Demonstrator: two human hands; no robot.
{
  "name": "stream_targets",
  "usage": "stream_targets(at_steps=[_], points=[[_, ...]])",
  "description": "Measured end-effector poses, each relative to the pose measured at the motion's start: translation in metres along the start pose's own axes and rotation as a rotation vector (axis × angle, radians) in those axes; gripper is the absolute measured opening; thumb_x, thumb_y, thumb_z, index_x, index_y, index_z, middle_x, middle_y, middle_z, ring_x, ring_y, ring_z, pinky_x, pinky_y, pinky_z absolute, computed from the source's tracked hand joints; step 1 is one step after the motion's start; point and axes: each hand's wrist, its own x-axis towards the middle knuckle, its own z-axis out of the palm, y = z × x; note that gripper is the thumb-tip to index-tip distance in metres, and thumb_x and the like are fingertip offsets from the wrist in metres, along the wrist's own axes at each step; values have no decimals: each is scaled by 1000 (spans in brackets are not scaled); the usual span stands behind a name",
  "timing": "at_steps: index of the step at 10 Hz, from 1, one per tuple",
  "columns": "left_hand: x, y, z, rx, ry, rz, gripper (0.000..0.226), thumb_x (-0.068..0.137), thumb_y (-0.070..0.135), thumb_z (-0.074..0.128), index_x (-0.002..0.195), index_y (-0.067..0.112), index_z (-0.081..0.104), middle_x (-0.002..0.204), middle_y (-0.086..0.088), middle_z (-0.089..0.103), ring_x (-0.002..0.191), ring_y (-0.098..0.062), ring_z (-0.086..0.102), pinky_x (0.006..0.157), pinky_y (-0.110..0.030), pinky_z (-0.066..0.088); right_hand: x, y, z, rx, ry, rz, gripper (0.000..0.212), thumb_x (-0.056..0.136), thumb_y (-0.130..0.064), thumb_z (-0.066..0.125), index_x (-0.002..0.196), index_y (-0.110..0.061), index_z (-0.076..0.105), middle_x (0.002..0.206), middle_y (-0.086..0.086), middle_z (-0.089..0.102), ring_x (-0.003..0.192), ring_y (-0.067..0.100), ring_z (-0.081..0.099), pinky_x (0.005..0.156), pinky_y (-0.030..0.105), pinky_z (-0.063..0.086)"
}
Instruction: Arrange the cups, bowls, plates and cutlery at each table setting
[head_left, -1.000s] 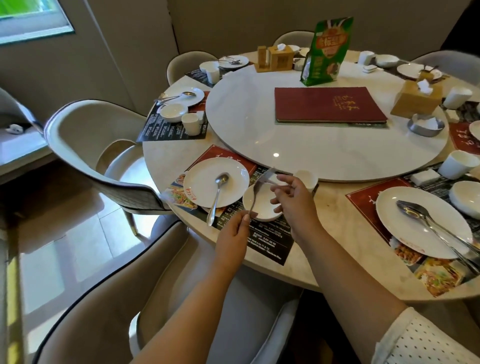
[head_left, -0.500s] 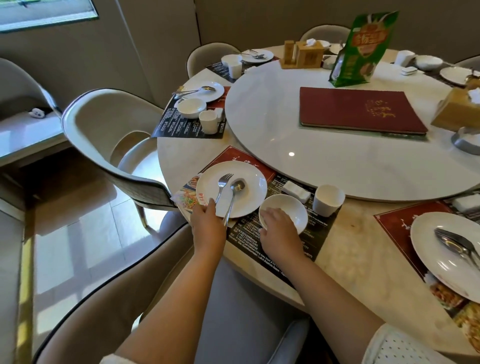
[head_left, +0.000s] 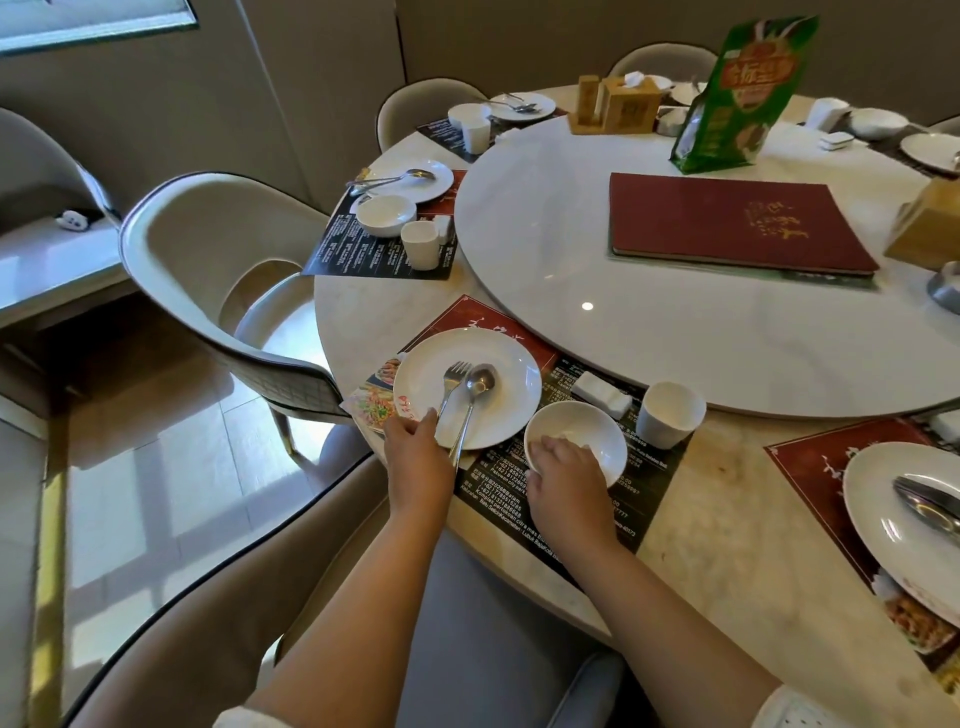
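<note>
- Left hand (head_left: 415, 447): fingers curled on near rim of white plate (head_left: 498, 358); fork (head_left: 451, 384) and spoon (head_left: 474, 400) lay just beyond.
- Right hand (head_left: 563, 467): gripped near rim of white bowl (head_left: 592, 431); cup (head_left: 669, 413) beyond, to its right.

both bare forearms reach forward side by side, left grip (head_left: 415, 441) knuckles up with fingers pinched closed on the plate (head_left: 511, 374) rim, right grip (head_left: 563, 470) just beside it, palm down, fingers curled over the bowl (head_left: 605, 436) edge
</note>
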Motion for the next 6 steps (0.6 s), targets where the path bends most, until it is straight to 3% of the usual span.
stream_targets(at_steps=[1, 2, 3, 4, 6], points=[[-2, -1, -3, 84, -34, 47, 42, 99, 17, 49, 141, 13, 47, 111, 5, 37, 98, -13, 48, 83, -5, 34, -1, 1, 0, -8, 2, -5, 40, 100, -23, 44, 138, -13, 49, 143, 3, 50, 136, 19, 38, 119, 39, 16], [-1, -1, -5, 170, -51, 79, 45, 98, 13, 48, 142, 16, 47, 123, -9, 34, 112, -28, 48, 93, -32, 41, -2, 1, -1, -5, 3, -23, 38, 101, -24, 43, 136, -13, 50, 142, 3, 50, 136, 19, 39, 119, 38, 15], [1, -1, -10, 202, -60, 57, 44, 97, 17, 49, 141, 17, 50, 129, -12, 37, 118, -31, 47, 100, -41, 43, -6, 2, -6, 18, 12, -6, 38, 102, -26, 41, 137, -14, 50, 143, 3, 49, 138, 19, 36, 119, 39, 13], [-6, 1, -18, 262, 4, 68, 43, 94, 19, 53, 137, 20, 55, 130, -11, 42, 121, -31, 45, 103, -47, 42, -17, 4, -16, 11, 31, 33, 42, 103, -31, 36, 141, -15, 46, 147, 2, 46, 140, 16, 33, 120, 39, 9], [-44, 12, -30, 214, 49, 186, 34, 90, 19, 59, 123, 24, 66, 123, -7, 48, 117, -27, 45, 99, -48, 42, -58, 6, -27, 108, 202, 152, 40, 99, -30, 47, 138, -19, 51, 144, 0, 49, 140, 15, 34, 122, 43, 9]])
